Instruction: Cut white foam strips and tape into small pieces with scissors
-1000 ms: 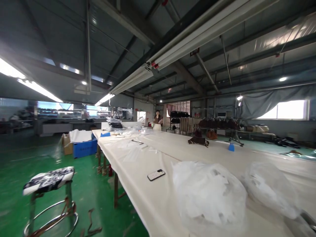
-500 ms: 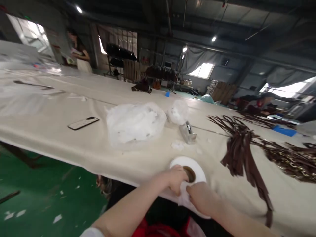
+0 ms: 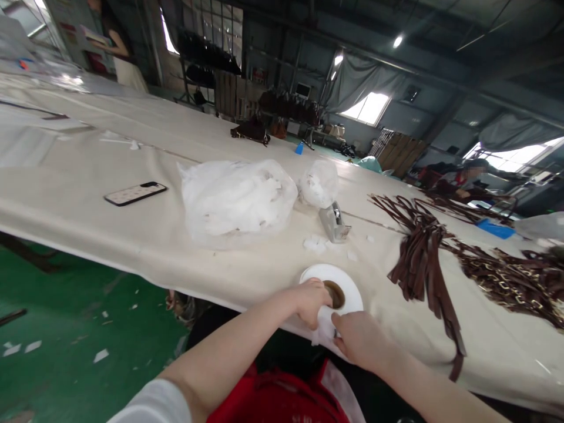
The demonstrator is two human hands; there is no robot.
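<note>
At the table's near edge lies a wide, flat roll of white tape-like strip (image 3: pixel 350 286) with a brown core. My left hand (image 3: pixel 312 301) is closed on the near-left part of this roll, its fingers curled by the core. My right hand (image 3: pixel 361 341) is closed at the roll's near side, thumb and finger pinching the white strip between my hands. Part of the strip and the roll's near rim are hidden by my hands. Just beyond the roll, small white scraps (image 3: pixel 315 244) lie beside a grey tape dispenser (image 3: pixel 335 223).
Clear plastic bags with white contents (image 3: pixel 240 202) sit mid-table, and a phone (image 3: pixel 136 192) lies to the left. At right are dark brown straps (image 3: pixel 420 258) and a pile with gold hardware (image 3: pixel 506 279). Co-workers are at far left and far right. Scraps litter the green floor (image 3: pixel 132 346).
My view has tilted down and shifted slightly. Both hands stay at the roll; my right hand has drawn slightly away from the core, and the strip between them sits a little differently.
</note>
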